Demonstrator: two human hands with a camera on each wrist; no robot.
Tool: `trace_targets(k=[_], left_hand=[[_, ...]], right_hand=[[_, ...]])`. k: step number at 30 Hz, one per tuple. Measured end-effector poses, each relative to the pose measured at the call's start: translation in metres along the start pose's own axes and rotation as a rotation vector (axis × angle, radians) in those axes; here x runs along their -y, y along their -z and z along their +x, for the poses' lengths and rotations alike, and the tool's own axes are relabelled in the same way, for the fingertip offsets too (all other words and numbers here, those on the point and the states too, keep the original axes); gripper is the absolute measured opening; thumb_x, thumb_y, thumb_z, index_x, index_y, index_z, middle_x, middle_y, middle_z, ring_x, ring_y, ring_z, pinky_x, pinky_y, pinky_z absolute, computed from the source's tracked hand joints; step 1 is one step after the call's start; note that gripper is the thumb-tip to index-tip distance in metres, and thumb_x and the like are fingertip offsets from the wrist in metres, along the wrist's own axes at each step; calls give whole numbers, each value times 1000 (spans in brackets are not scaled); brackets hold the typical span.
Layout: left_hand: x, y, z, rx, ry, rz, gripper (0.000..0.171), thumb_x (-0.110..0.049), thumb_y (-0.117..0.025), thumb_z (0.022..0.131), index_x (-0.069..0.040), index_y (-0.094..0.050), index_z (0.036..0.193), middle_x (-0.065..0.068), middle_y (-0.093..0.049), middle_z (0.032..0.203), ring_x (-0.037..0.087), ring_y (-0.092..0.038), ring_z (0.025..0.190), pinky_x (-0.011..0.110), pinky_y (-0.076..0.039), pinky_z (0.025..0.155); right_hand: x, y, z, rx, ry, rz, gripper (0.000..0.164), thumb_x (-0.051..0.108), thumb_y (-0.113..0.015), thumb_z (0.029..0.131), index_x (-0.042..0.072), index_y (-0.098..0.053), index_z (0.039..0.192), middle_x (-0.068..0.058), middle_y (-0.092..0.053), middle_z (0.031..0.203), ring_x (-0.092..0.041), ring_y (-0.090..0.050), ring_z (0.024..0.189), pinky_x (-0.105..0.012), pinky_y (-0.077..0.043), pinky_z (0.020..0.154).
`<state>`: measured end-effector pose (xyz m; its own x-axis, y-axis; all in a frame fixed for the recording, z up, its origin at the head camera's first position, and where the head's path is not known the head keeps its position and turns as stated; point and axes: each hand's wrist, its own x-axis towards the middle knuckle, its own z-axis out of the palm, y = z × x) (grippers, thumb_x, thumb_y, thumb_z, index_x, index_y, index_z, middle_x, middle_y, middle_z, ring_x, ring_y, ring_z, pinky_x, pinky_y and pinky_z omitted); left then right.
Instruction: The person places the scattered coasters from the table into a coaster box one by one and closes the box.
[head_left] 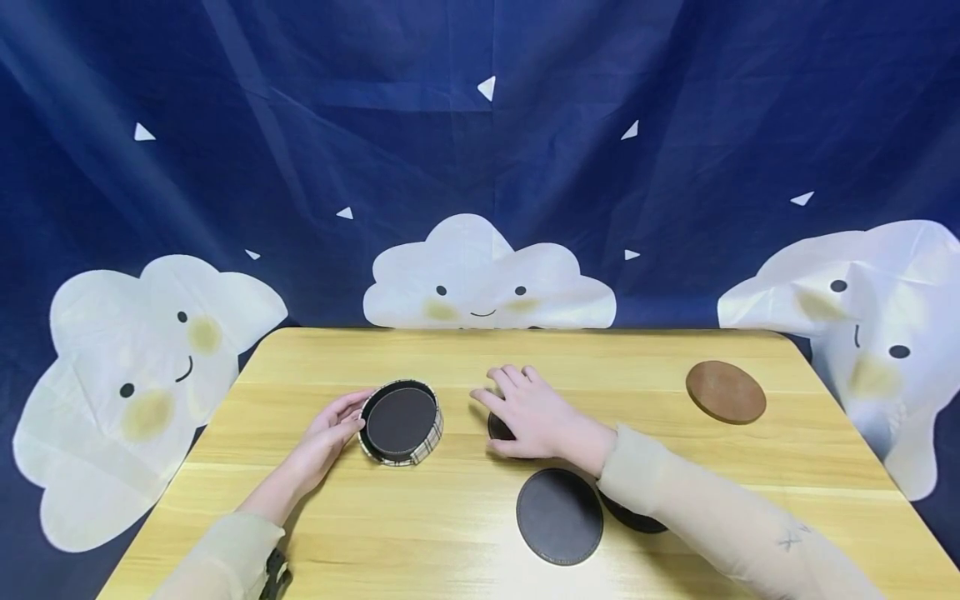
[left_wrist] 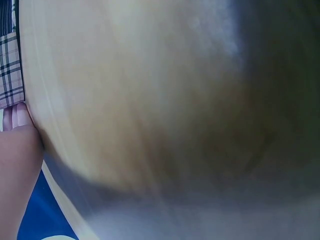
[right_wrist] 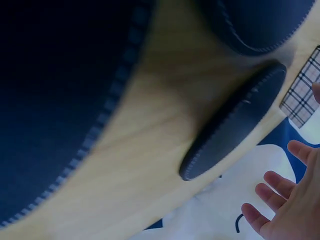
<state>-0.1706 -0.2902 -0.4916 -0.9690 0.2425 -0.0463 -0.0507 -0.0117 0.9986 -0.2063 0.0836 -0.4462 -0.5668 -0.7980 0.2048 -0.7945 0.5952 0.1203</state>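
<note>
In the head view, my left hand (head_left: 324, 442) holds the left side of a round coaster holder (head_left: 427, 446) with a plaid outer wall. A dark coaster (head_left: 401, 421) lies inside it. The left wrist view catches only a strip of the plaid wall (left_wrist: 11, 70), with fingertips against it. My right hand (head_left: 536, 417) is over another dark coaster (head_left: 498, 428), partly hidden under it. In the right wrist view its fingers are spread and apart from the stitched coaster (right_wrist: 237, 122) nearby.
A black coaster (head_left: 560, 517) lies on the wooden table (head_left: 420, 533) near the front. Another dark coaster (head_left: 636, 518) is partly covered by the right forearm. A brown coaster (head_left: 726, 392) lies at the right rear. Behind hangs a blue curtain (head_left: 420, 158) with clouds.
</note>
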Motion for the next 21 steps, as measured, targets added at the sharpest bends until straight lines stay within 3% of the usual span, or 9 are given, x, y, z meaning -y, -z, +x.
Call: trace_targets(k=[21], left_hand=[[2, 2, 2, 15, -6, -4, 59, 2, -51, 104, 17, -29, 157, -20, -65, 136, -6, -59, 126, 8, -45, 108]], right_hand=[[0, -12, -19, 6, -32, 65, 70, 60, -75, 86, 21, -60, 142, -12, -58, 133, -30, -55, 122, -48, -47, 95]])
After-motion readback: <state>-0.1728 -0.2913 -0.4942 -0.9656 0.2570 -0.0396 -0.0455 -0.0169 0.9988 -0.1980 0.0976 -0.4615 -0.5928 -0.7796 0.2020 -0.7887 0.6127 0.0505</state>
